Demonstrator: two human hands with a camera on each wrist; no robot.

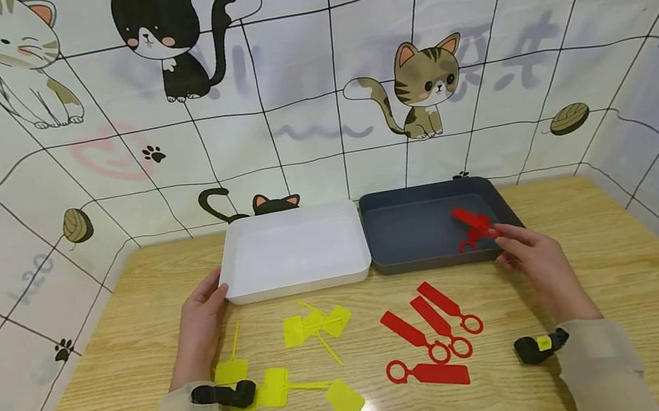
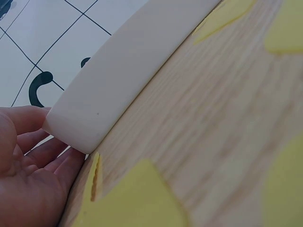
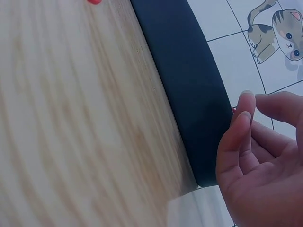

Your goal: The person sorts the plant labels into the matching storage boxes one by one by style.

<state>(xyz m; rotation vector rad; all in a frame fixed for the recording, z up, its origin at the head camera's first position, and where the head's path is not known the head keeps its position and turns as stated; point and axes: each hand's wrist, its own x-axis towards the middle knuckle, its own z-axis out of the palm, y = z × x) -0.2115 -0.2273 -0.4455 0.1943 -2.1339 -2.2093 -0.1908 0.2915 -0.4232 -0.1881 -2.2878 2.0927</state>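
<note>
My right hand [image 1: 533, 258] pinches a red ring tag [image 1: 488, 229] between thumb and fingertips at the right front corner of the dark tray [image 1: 422, 257]. Other red tag parts [image 1: 466, 216] overlap it inside that tray, so I cannot tell how many there are. In the right wrist view, the fingers [image 3: 235, 142] hide nearly all of the tag. My left hand [image 1: 201, 323] touches the left front corner of the white tray [image 1: 300, 285], its fingers [image 2: 38, 146] loosely bent beside the corner in the left wrist view.
Several red ring tags [image 1: 440, 373] lie on the wooden table [image 1: 653, 327] before the dark tray. Several yellow T-shaped plant labels [image 1: 345, 398] lie to their left, some overlapping. A cat-patterned cloth [image 1: 305, 130] stands behind both trays.
</note>
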